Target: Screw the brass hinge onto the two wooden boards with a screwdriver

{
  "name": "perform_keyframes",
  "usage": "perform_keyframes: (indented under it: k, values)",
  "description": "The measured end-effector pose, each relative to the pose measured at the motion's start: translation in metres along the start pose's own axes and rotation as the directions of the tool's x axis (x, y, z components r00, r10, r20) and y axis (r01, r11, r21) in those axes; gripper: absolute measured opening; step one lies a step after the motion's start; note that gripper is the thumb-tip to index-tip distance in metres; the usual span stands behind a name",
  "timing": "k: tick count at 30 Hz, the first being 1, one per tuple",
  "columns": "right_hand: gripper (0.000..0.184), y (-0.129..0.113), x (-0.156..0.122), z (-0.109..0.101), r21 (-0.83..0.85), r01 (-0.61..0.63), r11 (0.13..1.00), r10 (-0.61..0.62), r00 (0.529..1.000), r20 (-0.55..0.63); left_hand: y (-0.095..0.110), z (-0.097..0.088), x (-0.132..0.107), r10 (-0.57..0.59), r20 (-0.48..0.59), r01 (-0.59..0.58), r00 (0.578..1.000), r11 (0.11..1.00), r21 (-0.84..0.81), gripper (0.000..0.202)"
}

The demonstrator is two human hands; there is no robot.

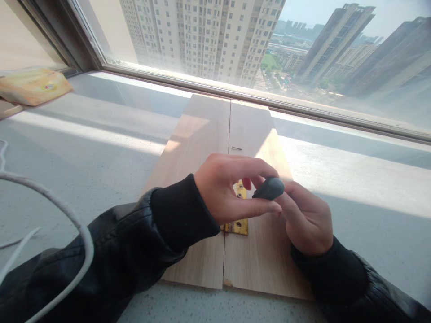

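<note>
Two light wooden boards (205,134) lie side by side on a grey window ledge (101,148). A brass hinge (239,224) spans their seam, mostly covered by my left hand (229,193). That hand hovers over the hinge with thumb and fingers curled toward a dark tool handle (269,188). My right hand (308,220) is wrapped round that handle, which looks like a screwdriver's; its shaft and tip are hidden. A loose screw (236,148) lies on the right board, farther from me.
A white cable (72,220) curves over my left sleeve. A yellow packet (33,85) sits at the far left of the ledge. The window glass (235,45) runs along the back, with tall buildings outside.
</note>
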State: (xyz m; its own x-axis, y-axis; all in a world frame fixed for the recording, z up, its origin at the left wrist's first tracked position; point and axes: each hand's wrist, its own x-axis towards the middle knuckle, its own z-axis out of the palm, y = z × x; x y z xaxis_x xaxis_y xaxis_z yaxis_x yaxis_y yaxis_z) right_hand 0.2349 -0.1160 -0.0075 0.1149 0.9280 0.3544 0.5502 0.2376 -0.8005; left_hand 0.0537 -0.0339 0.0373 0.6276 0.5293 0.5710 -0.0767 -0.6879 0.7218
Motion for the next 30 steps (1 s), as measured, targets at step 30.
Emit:
perform_keyframes:
  k: [30]
  values:
    - [0.019,-0.067,0.028,-0.026,-0.347,0.287,0.893,-0.217,0.95,0.225,-0.013,0.006,-0.008,-0.158,0.009,0.158,0.987,0.978,-0.135,0.036]
